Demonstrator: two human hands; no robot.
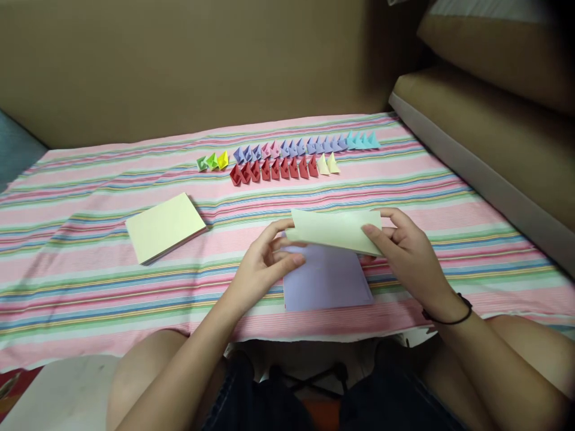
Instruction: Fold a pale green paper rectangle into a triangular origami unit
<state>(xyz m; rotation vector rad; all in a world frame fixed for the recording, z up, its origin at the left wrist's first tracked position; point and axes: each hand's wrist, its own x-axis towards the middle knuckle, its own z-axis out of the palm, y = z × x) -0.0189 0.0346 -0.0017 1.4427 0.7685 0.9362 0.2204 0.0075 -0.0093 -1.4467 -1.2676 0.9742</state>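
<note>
Above a flat lavender paper sheet point(326, 284) on the pink striped cloth point(90, 281), the left hand point(265, 263) and right hand point(406, 251) are holding a folded pale yellow paper strip point(335, 230), fingers pinching its two ends. A pale yellow paper stack point(165, 227) is lying to the left, and rows of small folded coloured paper pieces point(278, 160) are sitting beyond.

Soft, warm, fairly dim light falls from above and spreads evenly over the striped cloth point(90, 239). The pale yellow sheet point(335, 230), pinched between the left hand point(265, 263) and the right hand point(404, 251), throws a faint shadow on the lilac paper point(327, 281) beneath. The middle is sharp. The wide lens bows the edges; the top right corner and the lap point(287, 389) at the bottom sink into darkness.
</note>
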